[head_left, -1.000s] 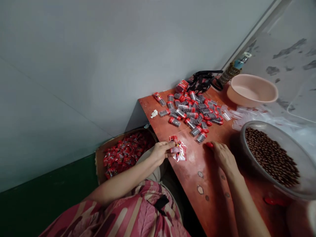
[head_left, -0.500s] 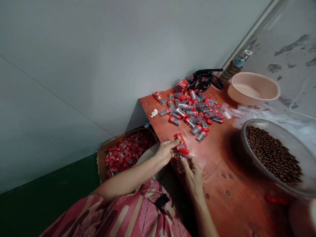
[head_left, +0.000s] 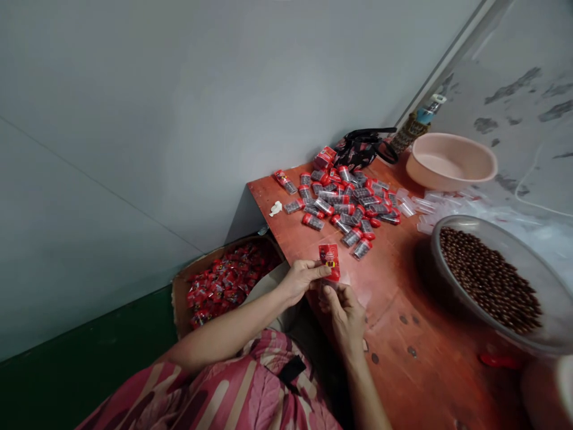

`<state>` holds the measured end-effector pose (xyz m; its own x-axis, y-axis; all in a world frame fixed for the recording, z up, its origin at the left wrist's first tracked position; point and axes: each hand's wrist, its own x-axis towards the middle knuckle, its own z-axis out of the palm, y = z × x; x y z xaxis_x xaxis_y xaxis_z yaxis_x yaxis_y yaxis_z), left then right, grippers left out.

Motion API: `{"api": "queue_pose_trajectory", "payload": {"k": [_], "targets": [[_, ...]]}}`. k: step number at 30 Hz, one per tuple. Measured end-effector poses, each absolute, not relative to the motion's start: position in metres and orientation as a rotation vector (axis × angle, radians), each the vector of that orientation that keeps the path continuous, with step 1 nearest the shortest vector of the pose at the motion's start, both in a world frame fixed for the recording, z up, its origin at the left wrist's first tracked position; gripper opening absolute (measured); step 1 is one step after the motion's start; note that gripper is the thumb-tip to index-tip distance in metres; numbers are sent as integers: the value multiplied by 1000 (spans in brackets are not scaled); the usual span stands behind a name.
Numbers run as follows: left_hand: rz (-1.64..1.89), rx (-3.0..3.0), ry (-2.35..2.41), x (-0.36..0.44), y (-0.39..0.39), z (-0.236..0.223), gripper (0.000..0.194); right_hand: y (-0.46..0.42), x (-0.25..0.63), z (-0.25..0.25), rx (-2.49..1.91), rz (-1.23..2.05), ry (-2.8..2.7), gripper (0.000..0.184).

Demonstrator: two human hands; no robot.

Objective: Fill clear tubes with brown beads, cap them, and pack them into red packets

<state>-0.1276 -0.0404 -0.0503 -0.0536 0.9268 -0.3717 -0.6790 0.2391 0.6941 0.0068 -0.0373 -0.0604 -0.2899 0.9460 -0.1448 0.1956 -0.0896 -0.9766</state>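
Between the thumb and fingers of my left hand (head_left: 302, 280) is a red printed plastic sleeve (head_left: 329, 258), pinched by its edge. My right hand (head_left: 347, 315) grips a small clear container (head_left: 328, 286) from below; only a little of it shows between my fingers. The sleeve stands over the container's top end and hides its red cap. Whether the cap is inside the sleeve or behind it I cannot tell. Farther up the table lie several small containers (head_left: 342, 209) of dark balls, with red caps, in a loose pile.
An orange-red table (head_left: 394, 280) bears a large bowl (head_left: 436, 263) of glossy brown balls on the right. Behind it are a pink basin (head_left: 452, 179), clear empty tubes (head_left: 423, 206) and a dark patterned bag (head_left: 358, 149). Left below stands a carton (head_left: 181, 310) of red sleeves.
The red sleeve has come upright over the container's top, and the red cap is no longer visible. Both hands have drawn closer together. The view has shifted slightly.
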Motion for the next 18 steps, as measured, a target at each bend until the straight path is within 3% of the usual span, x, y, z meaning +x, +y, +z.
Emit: {"api": "queue_pose_trajectory", "payload": {"k": [8, 14, 18], "targets": [[1240, 436, 1031, -131, -36, -46, 34, -33, 8, -63, -1143, 1731, -1379, 26], [1255, 435, 1093, -129, -33, -51, 33, -33, 9, -65, -1307, 1260, -1626, 23], [1221, 469, 1056, -132, -33, -51, 32, -31, 7, -68, -1223, 1524, -1505, 24]]}}
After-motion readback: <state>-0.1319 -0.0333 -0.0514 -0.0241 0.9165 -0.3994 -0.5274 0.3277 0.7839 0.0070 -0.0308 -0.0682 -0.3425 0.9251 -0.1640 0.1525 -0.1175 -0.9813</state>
